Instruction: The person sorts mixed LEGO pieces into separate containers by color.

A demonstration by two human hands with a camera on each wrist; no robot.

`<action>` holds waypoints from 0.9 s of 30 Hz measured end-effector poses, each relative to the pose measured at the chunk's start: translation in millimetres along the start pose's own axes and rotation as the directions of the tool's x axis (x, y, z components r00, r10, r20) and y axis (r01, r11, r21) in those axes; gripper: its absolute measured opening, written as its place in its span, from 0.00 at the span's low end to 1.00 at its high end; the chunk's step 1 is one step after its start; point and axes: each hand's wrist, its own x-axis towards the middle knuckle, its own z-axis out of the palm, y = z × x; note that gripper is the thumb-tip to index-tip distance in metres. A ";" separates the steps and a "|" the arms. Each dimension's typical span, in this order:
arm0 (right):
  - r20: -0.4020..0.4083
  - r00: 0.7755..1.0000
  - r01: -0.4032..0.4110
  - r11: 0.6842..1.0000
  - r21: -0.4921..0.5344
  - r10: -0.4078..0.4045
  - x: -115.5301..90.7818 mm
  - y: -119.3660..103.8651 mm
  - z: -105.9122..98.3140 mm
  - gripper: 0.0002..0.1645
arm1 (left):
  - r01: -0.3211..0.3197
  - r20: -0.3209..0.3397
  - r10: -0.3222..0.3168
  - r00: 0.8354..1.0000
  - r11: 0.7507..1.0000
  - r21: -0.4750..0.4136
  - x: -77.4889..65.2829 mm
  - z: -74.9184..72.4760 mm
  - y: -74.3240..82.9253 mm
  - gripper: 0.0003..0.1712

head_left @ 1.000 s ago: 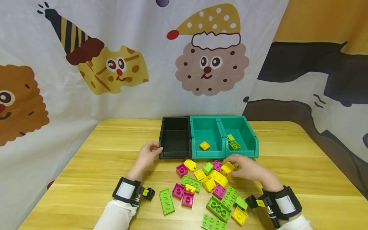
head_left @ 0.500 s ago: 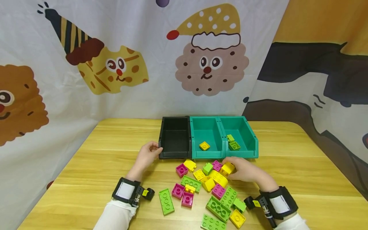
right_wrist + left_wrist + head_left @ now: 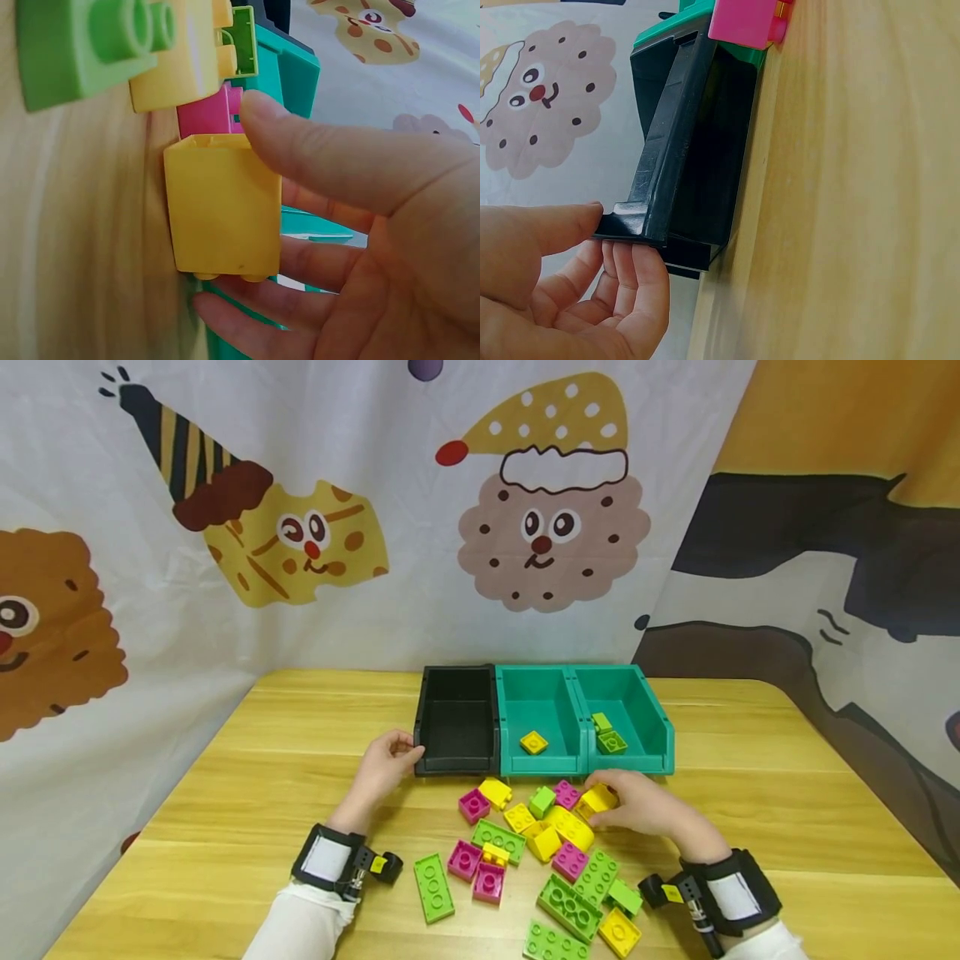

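My left hand (image 3: 386, 766) pinches the front left corner of the black bin (image 3: 457, 762) between thumb and fingers, as the left wrist view shows close up. On the right, my right hand (image 3: 637, 802) has its thumb and fingers around a yellow toy brick (image 3: 223, 210). That brick stands on the table at the right of the brick pile, in front of the right teal bin (image 3: 633, 760). In the right wrist view the thumb lies at the brick's upper edge, with the fingers partly hidden behind it. A magenta brick (image 3: 567, 793) sits just beside it.
The middle teal bin (image 3: 543, 764) contains a yellow brick (image 3: 534, 742); the right teal bin has green bricks (image 3: 612, 742). Loose magenta, yellow and green bricks spread over the table in front, including a long green brick (image 3: 433, 888). A printed cloth (image 3: 412, 627) hangs behind.
The right wrist has shifted slightly left, and a few nearby green and yellow bricks moved a little left. The yellow brick at the right hand has turned slightly. The left hand keeps its place.
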 end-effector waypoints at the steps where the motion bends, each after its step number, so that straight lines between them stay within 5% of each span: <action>1: -0.002 1.000 -0.001 1.000 -0.006 0.001 -0.1 0.0 -0.4 0.19 | 0.001 0.000 -0.001 1.000 1.000 0.000 -0.3 -0.1 0.0 0.10; 27: -0.139 0.990 0.009 1.000 0.023 -0.006 -5.8 -7.1 -18.4 0.23 | 0.014 0.004 -0.014 1.000 1.000 -0.009 0.0 0.5 -0.8 0.10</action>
